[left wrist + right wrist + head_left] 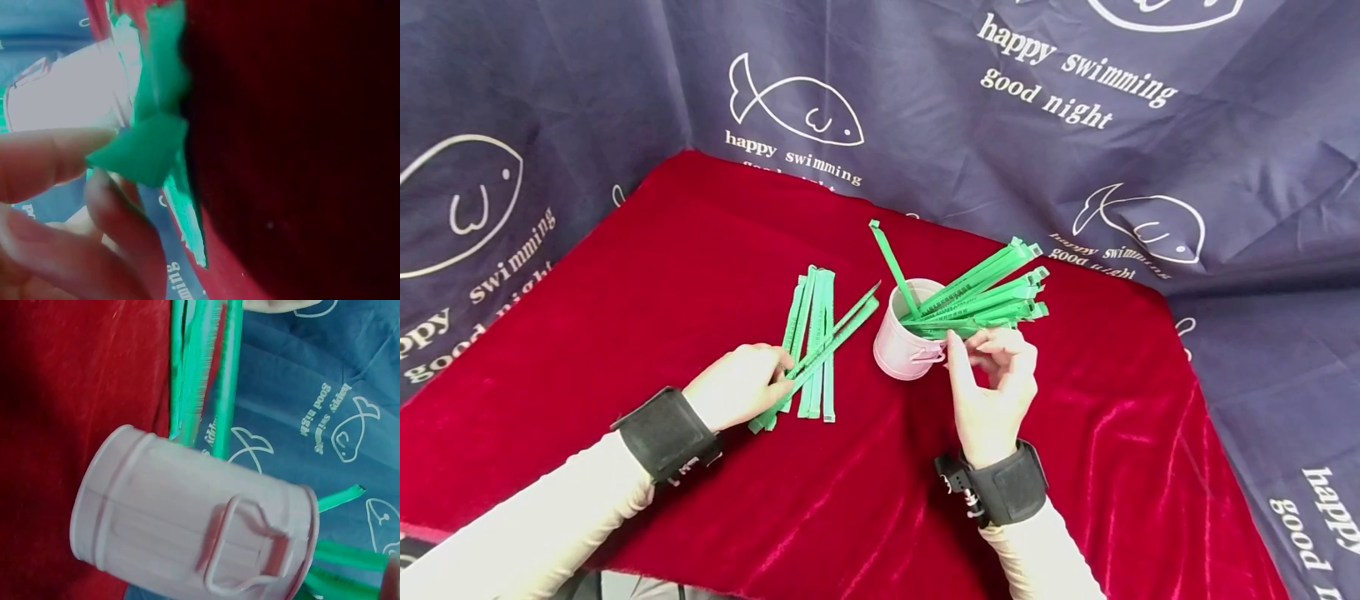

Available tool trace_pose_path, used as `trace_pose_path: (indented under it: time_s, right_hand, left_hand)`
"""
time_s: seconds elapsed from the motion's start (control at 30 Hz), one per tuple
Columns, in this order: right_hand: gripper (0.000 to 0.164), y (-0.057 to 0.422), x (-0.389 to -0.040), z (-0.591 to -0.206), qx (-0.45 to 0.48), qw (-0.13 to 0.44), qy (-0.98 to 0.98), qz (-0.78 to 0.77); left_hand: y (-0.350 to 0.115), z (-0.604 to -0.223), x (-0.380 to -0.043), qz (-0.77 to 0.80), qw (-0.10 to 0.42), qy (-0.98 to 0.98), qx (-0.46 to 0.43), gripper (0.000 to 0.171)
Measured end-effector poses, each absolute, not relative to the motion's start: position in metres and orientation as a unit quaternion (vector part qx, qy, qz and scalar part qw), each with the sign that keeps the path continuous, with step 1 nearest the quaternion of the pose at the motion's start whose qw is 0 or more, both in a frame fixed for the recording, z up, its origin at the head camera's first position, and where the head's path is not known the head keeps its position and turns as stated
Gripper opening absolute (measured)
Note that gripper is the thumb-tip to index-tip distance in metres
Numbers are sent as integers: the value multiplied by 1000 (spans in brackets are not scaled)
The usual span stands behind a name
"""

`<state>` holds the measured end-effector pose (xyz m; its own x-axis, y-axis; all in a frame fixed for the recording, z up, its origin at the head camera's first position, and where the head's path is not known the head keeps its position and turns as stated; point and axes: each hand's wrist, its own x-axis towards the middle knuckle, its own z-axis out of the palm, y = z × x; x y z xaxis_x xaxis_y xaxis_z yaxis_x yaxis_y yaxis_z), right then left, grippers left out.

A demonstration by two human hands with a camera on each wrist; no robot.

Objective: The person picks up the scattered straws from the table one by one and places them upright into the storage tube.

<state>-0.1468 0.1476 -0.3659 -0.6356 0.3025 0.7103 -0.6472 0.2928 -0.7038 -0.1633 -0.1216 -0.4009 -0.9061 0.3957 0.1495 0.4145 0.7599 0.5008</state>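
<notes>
Long, narrow green packets that look like wrapped straws [826,333] lie in a loose group on the red cloth. My left hand [741,385] pinches the near part of slanted ones whose far ends cross over the group. Close up in the left wrist view, a thumb and finger hold a flat green packet end [140,150]. A small pale pink bucket [901,354] stands to the right, with a bundle of green wrapped straws [985,292] leaning out rightward. Beside its wire handle is my right hand [995,392], fingers loosely bent, fingertips right at the bundle's lower edge.
Red velvet cloth [685,275] covers the table. Blue fabric [925,100] printed with white fish and words hangs behind and at both sides. One wrapped straw [891,258] rises from the bucket's left side, apart from the bundle.
</notes>
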Motion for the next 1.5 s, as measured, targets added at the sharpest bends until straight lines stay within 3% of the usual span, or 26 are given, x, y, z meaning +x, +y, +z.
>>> trace_pose_path:
  time_s: [0.27,1.27,1.5]
  right_hand:
    - [14,140,-137,-362,175,379,-731,541]
    - [42,132,-139,-357,155,185,-803,545]
    - [46,131,-140,-355,157,169,-790,568]
  left_hand:
    - [-120,-396,-161,-305,23,-925,-224,4]
    - [-105,-386,-146,-288,97,-915,-266,15]
    - [-99,-385,-143,-280,108,-909,-289,18]
